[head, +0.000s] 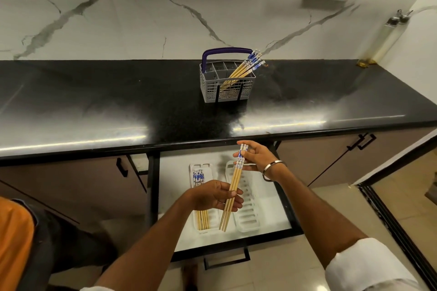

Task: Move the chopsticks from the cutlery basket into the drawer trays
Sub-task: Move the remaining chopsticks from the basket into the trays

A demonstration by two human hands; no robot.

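**Both hands on a bundle over the open drawer**

Left hand (216, 196) pinches the held chopsticks (233, 186) mid-shaft; right hand (254, 156) grips their patterned tops, fingers curled. Below, drawer (179, 241), right tray (248, 205), left tray (214, 216) with laid chopsticks (203, 218). More stand in the cutlery basket (212, 87) on the countertop (94, 101).

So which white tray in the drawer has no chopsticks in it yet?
The right tray, under the right hand, shows only bare slots. The left tray already holds chopsticks; a few more are in both hands.
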